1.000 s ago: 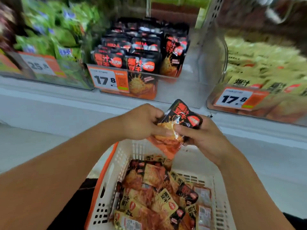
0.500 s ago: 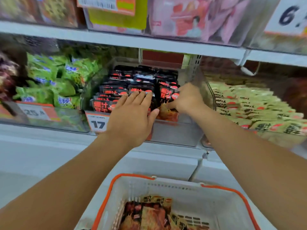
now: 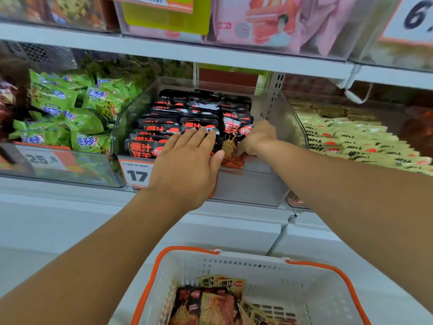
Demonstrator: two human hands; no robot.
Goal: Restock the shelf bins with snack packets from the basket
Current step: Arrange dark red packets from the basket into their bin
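Observation:
A clear shelf bin [image 3: 278, 184] holds rows of black and red snack packets [image 3: 199, 113]. My left hand [image 3: 187, 165] lies flat with straight fingers on the front packets in the bin. My right hand [image 3: 255, 137] is at the bin's right front corner and grips an upright black and orange packet [image 3: 232, 146] that stands among the others. Its fingers are hidden behind the packet. Below, a white basket with orange handles [image 3: 304, 268] holds several more packets [image 3: 210, 303] of the same kind.
A bin of green packets [image 3: 70, 113] stands to the left, a bin of yellow packets [image 3: 346, 137] to the right. Price tags [image 3: 136, 174] hang on the bin fronts. An upper shelf edge [image 3: 210, 52] with pink packets [image 3: 269, 22] overhangs the bins.
Both hands rose from over the basket with the packet into the middle bin. Since half a second ago the right hand has pushed the packet lower into the bin's right front corner.

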